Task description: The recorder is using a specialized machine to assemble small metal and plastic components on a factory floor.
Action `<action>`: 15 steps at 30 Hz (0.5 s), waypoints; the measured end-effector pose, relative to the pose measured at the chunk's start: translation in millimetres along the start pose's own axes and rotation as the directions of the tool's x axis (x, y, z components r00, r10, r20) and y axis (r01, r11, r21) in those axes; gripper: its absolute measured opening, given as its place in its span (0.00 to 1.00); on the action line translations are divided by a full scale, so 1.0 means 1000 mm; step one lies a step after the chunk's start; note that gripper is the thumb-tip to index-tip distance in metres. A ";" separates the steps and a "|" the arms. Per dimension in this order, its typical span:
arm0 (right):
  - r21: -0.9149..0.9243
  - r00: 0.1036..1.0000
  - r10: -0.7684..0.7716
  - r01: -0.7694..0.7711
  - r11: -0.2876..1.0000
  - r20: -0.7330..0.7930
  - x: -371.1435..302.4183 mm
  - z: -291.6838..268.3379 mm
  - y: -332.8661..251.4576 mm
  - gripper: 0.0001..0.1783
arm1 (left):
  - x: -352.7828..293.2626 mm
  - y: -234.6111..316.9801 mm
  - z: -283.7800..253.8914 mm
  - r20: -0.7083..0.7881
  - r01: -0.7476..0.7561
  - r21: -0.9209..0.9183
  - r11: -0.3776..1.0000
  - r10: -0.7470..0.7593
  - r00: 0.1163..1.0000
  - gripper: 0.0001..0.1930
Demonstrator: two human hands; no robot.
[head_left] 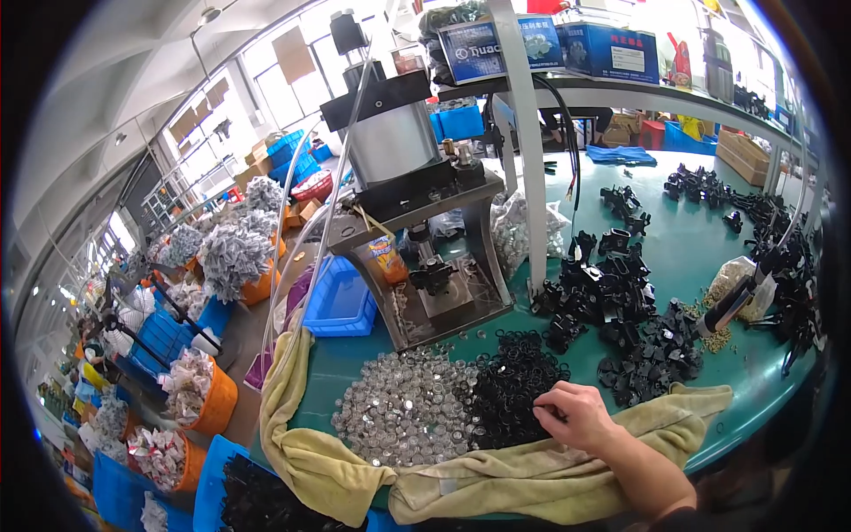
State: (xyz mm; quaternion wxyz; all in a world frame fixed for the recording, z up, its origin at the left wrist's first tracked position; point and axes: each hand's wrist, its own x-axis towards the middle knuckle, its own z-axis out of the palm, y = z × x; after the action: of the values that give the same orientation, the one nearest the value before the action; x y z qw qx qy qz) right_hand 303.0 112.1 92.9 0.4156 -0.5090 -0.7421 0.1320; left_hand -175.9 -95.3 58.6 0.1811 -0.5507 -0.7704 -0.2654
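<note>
My right hand (578,418) comes in from the lower right, over the right edge of a heap of small black rings (514,390). Its thumb and fingertips are pinched together; whatever is between them is too small or hidden to name. Beside the rings, to the left, spreads a heap of small clear plastic caps (403,403). Behind both heaps stands a metal bench press (390,146), and a black moulded part (432,277) sits under its ram. My left hand does not show.
A rolled yellow towel (532,479) borders the table's (452,341) near edge. Black clip-like parts (612,284) lie in piles to the right, near a hanging tool (731,306). A blue tray (341,297) stands left of the press. A shelf post (529,168) rises behind.
</note>
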 end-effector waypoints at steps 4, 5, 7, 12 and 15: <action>0.077 0.978 -0.162 0.173 0.982 -0.135 0.010 0.013 0.003 0.05 | 0.102 0.106 -0.006 -0.156 -0.406 -0.442 0.800 0.377 0.913 0.12; 0.050 0.957 -0.234 0.246 0.968 -0.173 0.010 0.014 0.007 0.06 | 0.120 0.133 0.019 0.107 -0.072 -0.799 0.597 0.258 0.960 0.17; 0.023 0.959 -0.247 0.252 0.967 -0.142 0.005 0.013 0.010 0.06 | 0.177 0.208 0.079 0.139 -0.188 -0.735 0.652 0.417 0.898 0.25; -0.020 0.932 -0.314 0.316 0.949 -0.183 0.000 0.018 0.018 0.08 | 0.288 0.335 0.266 0.287 0.178 -0.861 0.477 0.167 0.943 0.32; 0.006 0.908 -0.366 0.375 0.927 -0.204 0.004 0.024 0.010 0.09 | 0.333 0.318 0.358 0.266 0.208 -0.814 0.541 0.030 0.963 0.32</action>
State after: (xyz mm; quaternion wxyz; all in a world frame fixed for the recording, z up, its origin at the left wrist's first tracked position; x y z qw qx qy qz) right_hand 290.9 126.1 73.5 0.5168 -0.3602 -0.7765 0.0159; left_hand 20.2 453.6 31.7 -0.2148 -0.5583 -0.5941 -0.5378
